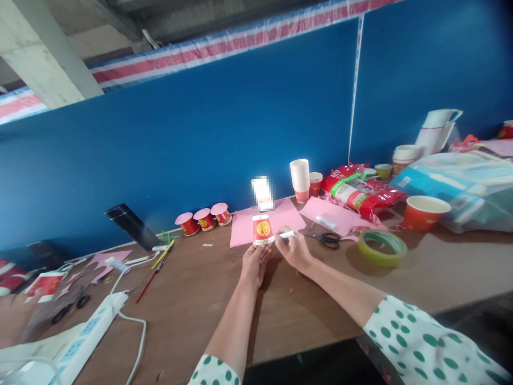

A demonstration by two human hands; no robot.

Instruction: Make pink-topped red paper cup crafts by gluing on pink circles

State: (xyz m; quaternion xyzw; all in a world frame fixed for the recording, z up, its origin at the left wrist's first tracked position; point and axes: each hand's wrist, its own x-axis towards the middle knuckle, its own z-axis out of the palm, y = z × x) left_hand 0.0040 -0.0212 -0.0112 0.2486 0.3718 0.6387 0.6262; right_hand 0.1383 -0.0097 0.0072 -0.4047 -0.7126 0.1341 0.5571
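My left hand holds a small red paper cup upside down, its gold emblem facing me, just above the brown table. My right hand is closed around a white marker whose tip points at the cup's lower edge. A pink paper sheet lies right behind the cup. Black scissors lie just right of my right hand.
Three upturned red cups stand at the back left beside a black box. A green tape roll, an orange cup, stacked white cups, red snack bags and plastic bags fill the right. A power strip, pencils and scissors lie left.
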